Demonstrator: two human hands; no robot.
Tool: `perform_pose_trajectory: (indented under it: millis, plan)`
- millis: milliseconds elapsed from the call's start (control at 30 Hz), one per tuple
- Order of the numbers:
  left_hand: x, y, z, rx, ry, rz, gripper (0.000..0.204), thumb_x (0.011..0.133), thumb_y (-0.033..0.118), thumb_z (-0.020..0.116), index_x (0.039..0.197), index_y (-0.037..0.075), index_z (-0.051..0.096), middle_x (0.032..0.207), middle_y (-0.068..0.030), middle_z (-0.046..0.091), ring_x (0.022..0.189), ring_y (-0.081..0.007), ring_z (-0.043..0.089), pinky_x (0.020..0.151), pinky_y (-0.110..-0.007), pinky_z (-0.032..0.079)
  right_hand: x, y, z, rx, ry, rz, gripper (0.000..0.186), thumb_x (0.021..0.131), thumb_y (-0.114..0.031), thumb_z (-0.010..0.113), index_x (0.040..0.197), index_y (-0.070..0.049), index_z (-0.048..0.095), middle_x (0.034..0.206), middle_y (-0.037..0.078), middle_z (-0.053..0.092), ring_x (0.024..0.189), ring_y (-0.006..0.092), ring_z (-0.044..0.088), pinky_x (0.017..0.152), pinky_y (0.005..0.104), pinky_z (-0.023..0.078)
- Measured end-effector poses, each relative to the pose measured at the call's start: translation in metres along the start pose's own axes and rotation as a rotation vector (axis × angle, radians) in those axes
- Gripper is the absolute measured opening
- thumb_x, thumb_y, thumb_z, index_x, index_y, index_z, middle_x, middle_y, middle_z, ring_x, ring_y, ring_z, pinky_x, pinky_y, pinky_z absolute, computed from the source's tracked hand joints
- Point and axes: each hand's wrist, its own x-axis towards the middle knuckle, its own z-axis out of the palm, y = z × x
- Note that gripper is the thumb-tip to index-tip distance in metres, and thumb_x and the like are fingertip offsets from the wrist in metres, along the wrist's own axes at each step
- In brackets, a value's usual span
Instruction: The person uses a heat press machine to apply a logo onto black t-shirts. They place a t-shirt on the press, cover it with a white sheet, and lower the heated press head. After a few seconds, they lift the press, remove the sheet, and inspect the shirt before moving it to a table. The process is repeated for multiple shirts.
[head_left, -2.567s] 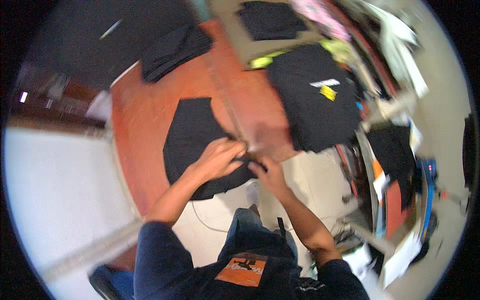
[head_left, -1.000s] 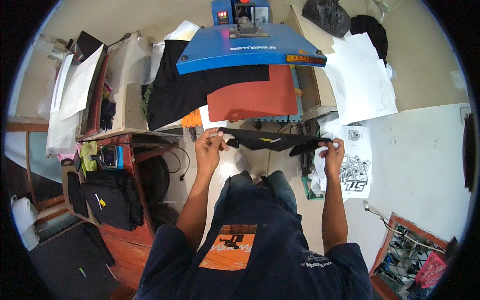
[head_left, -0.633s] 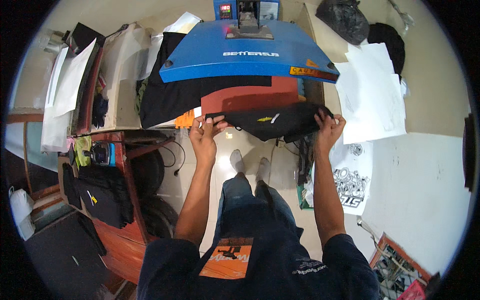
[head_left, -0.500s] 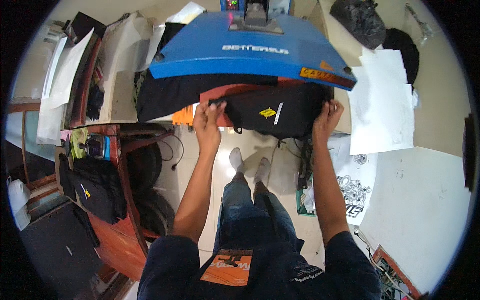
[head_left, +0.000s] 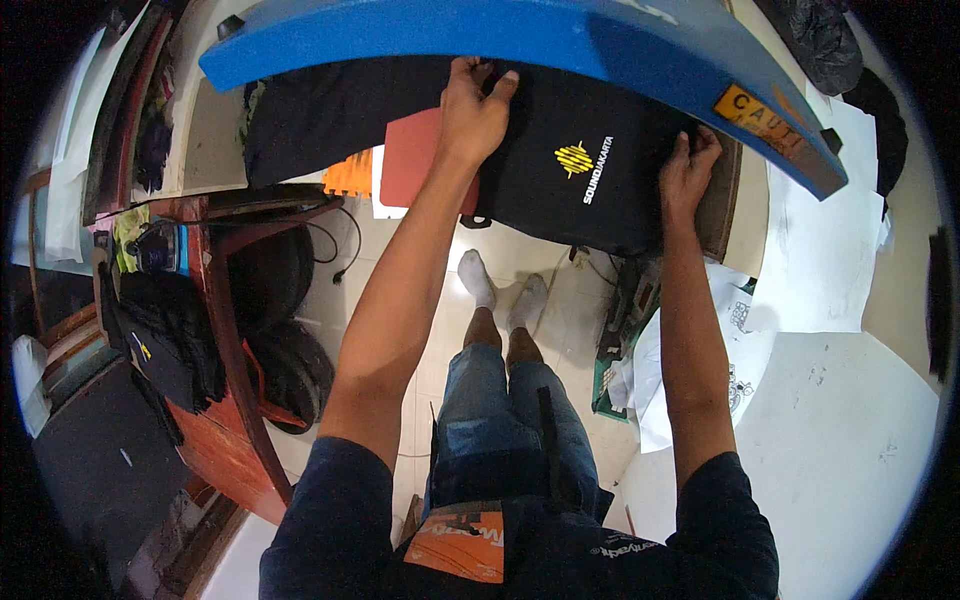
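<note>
A black garment (head_left: 545,205) with a small yellow emblem and white lettering lies spread beneath the raised blue upper plate of a heat press (head_left: 460,35). My left hand (head_left: 478,115) pinches the cloth near its upper left part, the fingertips close under the plate's edge. At the garment's right edge, my right hand (head_left: 690,175) grips the cloth between thumb and fingers. A red-brown pad (head_left: 410,160) shows beside the garment, left of my left wrist. More black cloth (head_left: 330,115) lies farther left under the plate.
White paper sheets (head_left: 815,230) lie on the right-hand surface. A black plastic bag (head_left: 820,45) sits at the far right. Left stands a red wooden rack (head_left: 225,440) with folded black garments (head_left: 170,330). A cable (head_left: 350,250) hangs beside it.
My view has come closer to the press. The left hand has moved right and inward over the garment; the right hand is farther up its right side. The cloth lies flatter, its print fully showing.
</note>
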Motion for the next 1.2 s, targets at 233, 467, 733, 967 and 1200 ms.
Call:
perform_pose_trajectory:
  millis: [233, 467, 733, 967, 1200]
  plan:
    - [-0.068, -0.002, -0.021, 0.156, 0.241, 0.057, 0.055, 0.088, 0.019, 0.067, 0.130, -0.006, 0.042, 0.129, -0.0227, 0.051, 0.122, -0.0320, 0.050, 0.105, -0.039, 0.037, -0.037, 0.011, -0.015, -0.088, -0.089, 0.059, 0.057, 0.096, -0.034, 0.054, 0.138, 0.002, 0.040, 0.134, 0.026, 0.049, 0.126, 0.0387, 0.047, 0.107, 0.0438, 0.033]
    - [-0.212, 0.003, -0.038, -0.182, 0.368, -0.684, 0.047, 0.087, 0.008, 0.067, 0.126, -0.001, 0.045, 0.125, -0.0144, 0.051, 0.093, -0.0157, 0.056, 0.084, -0.029, 0.046, -0.173, 0.045, -0.076, 0.023, -0.150, 0.228, 0.046, 0.090, -0.015, 0.063, 0.132, -0.002, 0.049, 0.123, 0.015, 0.057, 0.108, 0.0232, 0.056, 0.090, 0.0339, 0.045]
    - [-0.199, -0.036, -0.027, -0.287, 0.081, -0.536, 0.058, 0.087, 0.016, 0.071, 0.135, -0.001, 0.043, 0.139, -0.0156, 0.044, 0.092, -0.0213, 0.064, 0.077, -0.033, 0.051, -0.164, 0.101, -0.059, 0.035, -0.097, 0.235, 0.034, 0.092, -0.020, 0.067, 0.116, 0.002, 0.061, 0.088, 0.004, 0.062, 0.072, 0.0101, 0.052, 0.065, 0.0237, 0.043]
    - [-0.201, -0.045, -0.034, -0.171, 0.008, -0.580, 0.016, 0.089, 0.018, 0.068, 0.094, 0.003, 0.065, 0.082, -0.0035, 0.065, 0.075, -0.0119, 0.061, 0.069, -0.027, 0.046, -0.164, 0.098, -0.067, 0.196, 0.056, 0.484, 0.023, 0.095, -0.018, 0.061, 0.106, 0.002, 0.063, 0.084, 0.004, 0.062, 0.072, 0.0112, 0.054, 0.064, 0.0255, 0.045]
    - [-0.219, -0.033, -0.037, -0.225, 0.072, -0.528, 0.014, 0.092, 0.016, 0.063, 0.089, 0.003, 0.065, 0.078, -0.0039, 0.066, 0.074, -0.0119, 0.061, 0.071, -0.027, 0.047, -0.148, 0.119, -0.096, 0.602, 0.379, 0.630, 0.025, 0.092, -0.006, 0.053, 0.114, 0.000, 0.042, 0.094, 0.018, 0.062, 0.070, 0.0251, 0.064, 0.060, 0.0345, 0.055]
